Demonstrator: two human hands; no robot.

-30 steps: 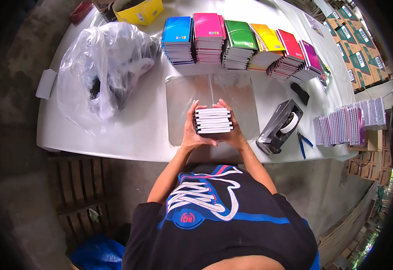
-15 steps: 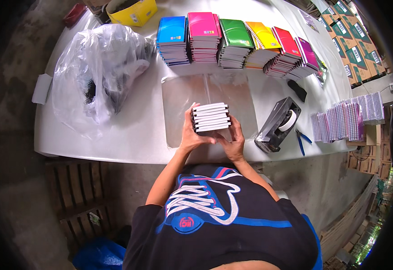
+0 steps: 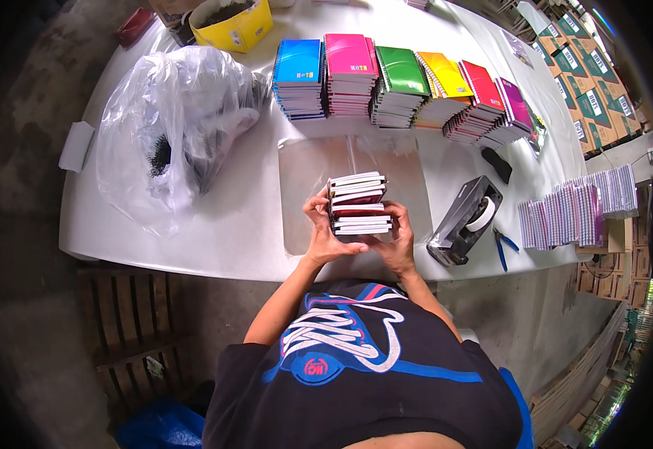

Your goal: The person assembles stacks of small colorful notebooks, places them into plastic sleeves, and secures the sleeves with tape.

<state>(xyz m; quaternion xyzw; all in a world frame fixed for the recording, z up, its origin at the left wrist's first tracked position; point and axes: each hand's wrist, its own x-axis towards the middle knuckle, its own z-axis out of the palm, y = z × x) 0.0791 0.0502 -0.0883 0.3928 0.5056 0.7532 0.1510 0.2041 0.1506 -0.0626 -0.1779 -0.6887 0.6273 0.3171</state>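
- The left hand (image 3: 326, 239) and right hand (image 3: 397, 247) grasp a small notebook stack (image 3: 360, 200) from both sides, fingers curled around it, above the near part of the grey panel (image 3: 300, 168).
- That panel lies on a white table (image 3: 191, 247).
- Beyond the panel: coloured spiral-notebook piles (image 3: 352, 86).
- Right of it: a tape dispenser (image 3: 453, 232), then blue-handled pliers (image 3: 504, 251); far right, stacked cartons (image 3: 584, 82).
- Left of it: a clear plastic bag (image 3: 180, 97), its dark contents seemingly bristly, but blurred.
- Nearer than the panel: concrete floor (image 3: 214, 299), partly hidden by the shirt (image 3: 386, 396).
- Some fingertips disappear behind the stack.
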